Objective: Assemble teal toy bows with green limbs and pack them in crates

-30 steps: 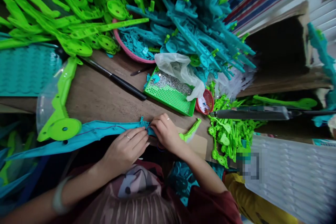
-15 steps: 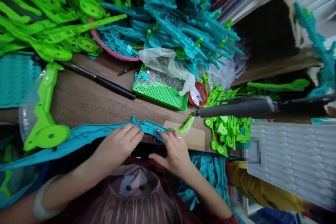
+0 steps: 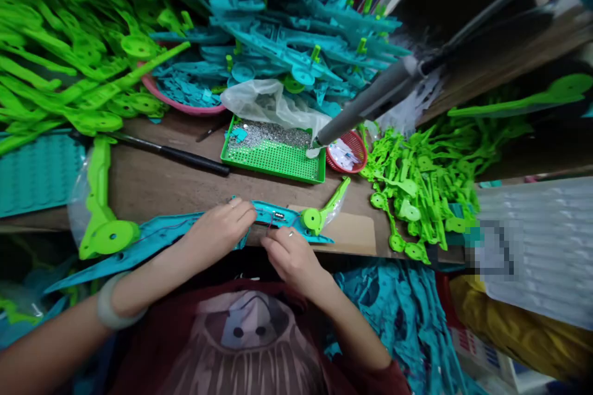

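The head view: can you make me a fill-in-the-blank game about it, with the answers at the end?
1. The left hand lies across the blue part.
Near that part's right end is a curved piece coloured ____.
2. Of the two wrists, the bangle is on the ____ one.
3. The basket beside the green tray is coloured ____.
4. The bowl of blue bits has a rim coloured ____.

Missing words: green; left; red; pink.

Blue strip [image 3: 162, 231] partly behind left hand [image 3: 227, 222]
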{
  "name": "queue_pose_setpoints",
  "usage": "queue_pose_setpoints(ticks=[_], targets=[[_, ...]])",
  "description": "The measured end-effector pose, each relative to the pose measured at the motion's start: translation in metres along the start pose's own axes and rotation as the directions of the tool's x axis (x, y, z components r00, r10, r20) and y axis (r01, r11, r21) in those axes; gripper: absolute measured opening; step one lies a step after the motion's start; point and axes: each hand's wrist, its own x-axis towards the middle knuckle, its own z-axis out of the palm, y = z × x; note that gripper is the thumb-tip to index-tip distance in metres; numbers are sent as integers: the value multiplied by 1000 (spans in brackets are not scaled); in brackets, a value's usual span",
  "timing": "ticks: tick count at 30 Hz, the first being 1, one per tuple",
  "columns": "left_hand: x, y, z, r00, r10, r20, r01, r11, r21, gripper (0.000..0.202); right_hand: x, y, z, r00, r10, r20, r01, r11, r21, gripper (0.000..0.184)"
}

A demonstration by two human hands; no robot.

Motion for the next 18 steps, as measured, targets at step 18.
queue_pose_setpoints(ticks=[18], targets=[[9, -12, -17, 1000, 28, -10, -29, 993, -118, 19, 8, 11, -1, 998, 38, -47, -26, 971, 236, 25]])
